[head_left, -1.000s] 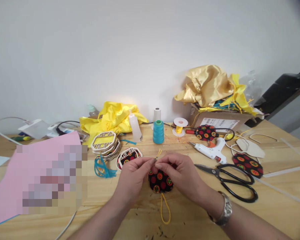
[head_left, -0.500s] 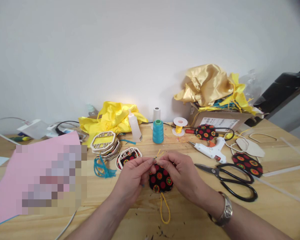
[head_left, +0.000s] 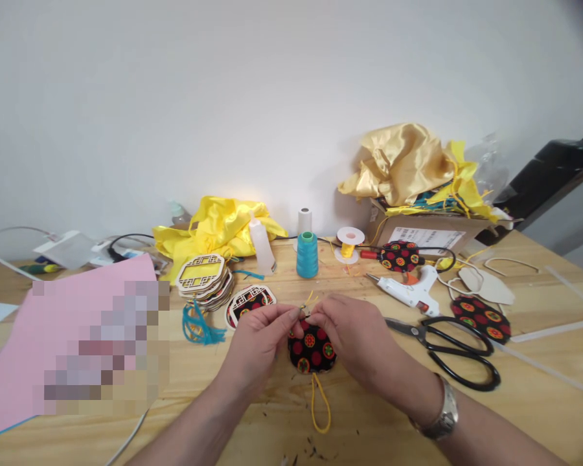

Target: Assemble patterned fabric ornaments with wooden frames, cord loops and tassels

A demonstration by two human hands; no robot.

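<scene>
- Patterned piece (head_left: 311,355) is narrowly pinched at its top, between left hand (head_left: 256,342) and right hand (head_left: 358,333).
- Right hand has just been rolled over slightly; fine adjustment is suggested.

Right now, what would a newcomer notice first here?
Probably the shiny gold cloth heaped on the box, back right. Then the left hand and right hand, held close together at the far edge of a patterned pad, front center. Big scissors lie to their right.
</scene>
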